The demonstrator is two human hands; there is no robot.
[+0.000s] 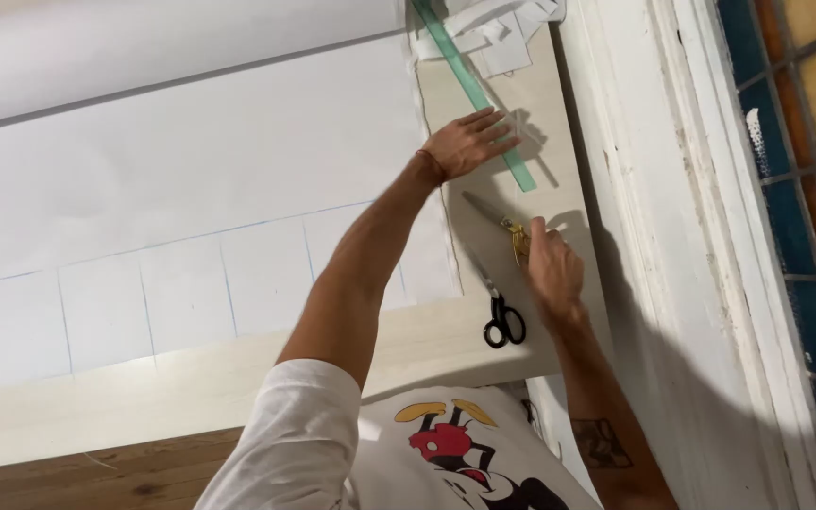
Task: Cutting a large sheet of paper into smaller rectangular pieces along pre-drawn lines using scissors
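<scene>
Left hand (469, 142) spread flat, fingers open, pressing a long translucent green plastic ruler (472, 90) against the pale wooden counter (484, 340), grasping nothing. Right hand (552, 269) clenched around a slim gold-handled cutting tool (502, 219), blade tip resting on the counter just beside the ruler's lower end. Black-handled scissors (501, 312) lying idle near the right wrist. Large white paper sheet with blue ruled grid lines (191, 236) spread to the left, white paper scraps (498, 28) piled at the ruler's far end. Likely risks: ruler sliding under uneven pressure, blade wandering toward the pressing fingers, a crooked cut, scored counter surface.
</scene>
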